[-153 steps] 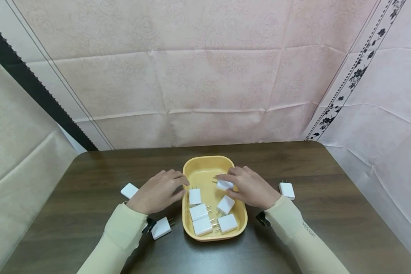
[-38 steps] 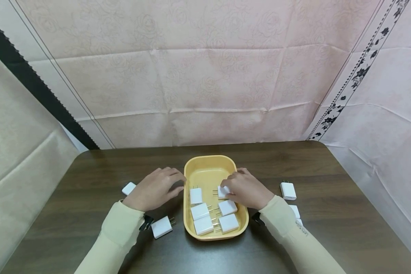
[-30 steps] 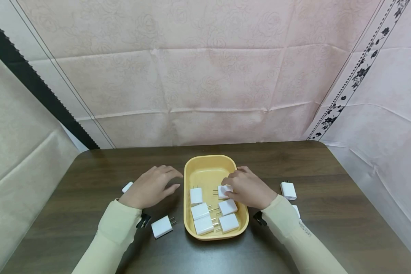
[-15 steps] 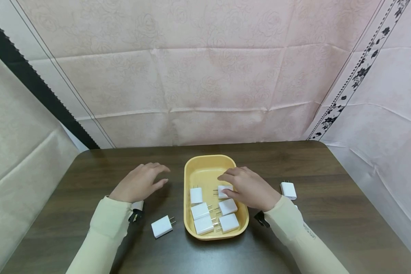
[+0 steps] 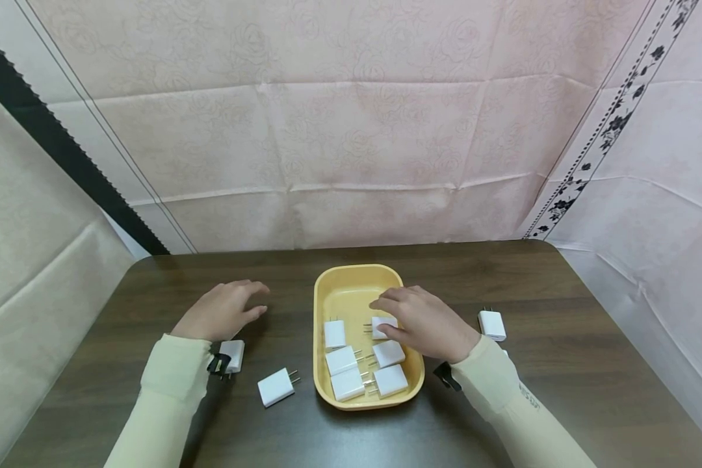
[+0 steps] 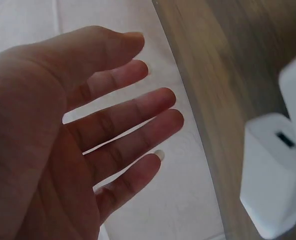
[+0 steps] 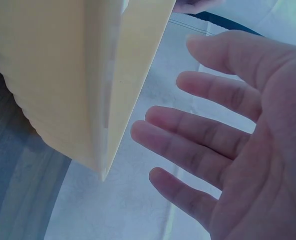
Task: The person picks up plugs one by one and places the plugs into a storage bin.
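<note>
My left hand (image 5: 219, 313) hovers over the table left of the tray, fingers spread loosely and holding nothing. By its wrist lies a white charger plug (image 5: 232, 356), partly behind the wrist strap. The left wrist view shows a white charger (image 6: 270, 175) with a dark port beside the fingers. My right hand (image 5: 424, 322) reaches over the right side of the yellow tray (image 5: 359, 272), fingers apart and relaxed in the right wrist view. Its thumb is right at a white charger (image 5: 383, 327) whose prongs point left. Several more chargers (image 5: 340, 360) sit in two columns inside the tray.
Another charger (image 5: 276, 387) lies on the dark wooden table (image 5: 152, 292) left of the tray. To the right is a charger (image 5: 491, 324), with one more mostly hidden by the right sleeve (image 5: 491, 374). A pale cloth (image 5: 357, 143) hangs behind the table.
My left hand has moved left, away from the tray rim, uncovering a charger by its wrist. My right fingers have let go of the tray's upper right charger, which now sits straighter than 5 seconds ago.
</note>
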`<state>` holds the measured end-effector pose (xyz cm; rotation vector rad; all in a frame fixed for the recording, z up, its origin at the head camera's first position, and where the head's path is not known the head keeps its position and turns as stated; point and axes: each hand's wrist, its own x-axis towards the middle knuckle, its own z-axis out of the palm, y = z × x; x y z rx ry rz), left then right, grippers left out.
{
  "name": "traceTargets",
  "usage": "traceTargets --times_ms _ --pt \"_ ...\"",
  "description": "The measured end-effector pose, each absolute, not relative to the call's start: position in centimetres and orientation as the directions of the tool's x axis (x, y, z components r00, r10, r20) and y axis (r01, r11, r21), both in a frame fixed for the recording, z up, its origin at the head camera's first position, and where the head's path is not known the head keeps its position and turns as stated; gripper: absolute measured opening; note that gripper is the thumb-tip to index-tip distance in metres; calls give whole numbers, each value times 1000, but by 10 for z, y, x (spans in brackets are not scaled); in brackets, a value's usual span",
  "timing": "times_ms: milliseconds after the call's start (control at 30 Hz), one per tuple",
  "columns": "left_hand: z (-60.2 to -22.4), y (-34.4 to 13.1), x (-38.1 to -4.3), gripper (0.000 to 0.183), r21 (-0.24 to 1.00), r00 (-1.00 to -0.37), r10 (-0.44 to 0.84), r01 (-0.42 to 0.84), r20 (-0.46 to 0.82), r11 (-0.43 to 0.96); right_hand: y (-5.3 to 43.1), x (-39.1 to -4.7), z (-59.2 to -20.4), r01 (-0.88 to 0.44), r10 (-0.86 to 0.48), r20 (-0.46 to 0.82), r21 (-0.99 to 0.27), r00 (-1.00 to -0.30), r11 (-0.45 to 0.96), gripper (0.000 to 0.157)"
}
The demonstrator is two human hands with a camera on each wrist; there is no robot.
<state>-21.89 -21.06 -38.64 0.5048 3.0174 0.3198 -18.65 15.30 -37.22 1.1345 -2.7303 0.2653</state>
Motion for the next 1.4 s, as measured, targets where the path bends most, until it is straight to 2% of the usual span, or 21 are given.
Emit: traceTargets --times_ms 833,1167,1400 --pt "-391 -252 -224 41 267 -960 224 174 -169 948 151 -186 -374 -706 -683 187 -110 -706 700 29" --pt "-391 -258 -222 55 243 -971 152 105 -185 964 151 -186 -370 -708 -684 189 -113 -705 698 29" --pt "-396 -260 -224 62 227 -968 145 97 -207 969 152 -187 -373 -706 -684 181 -115 -707 699 28"
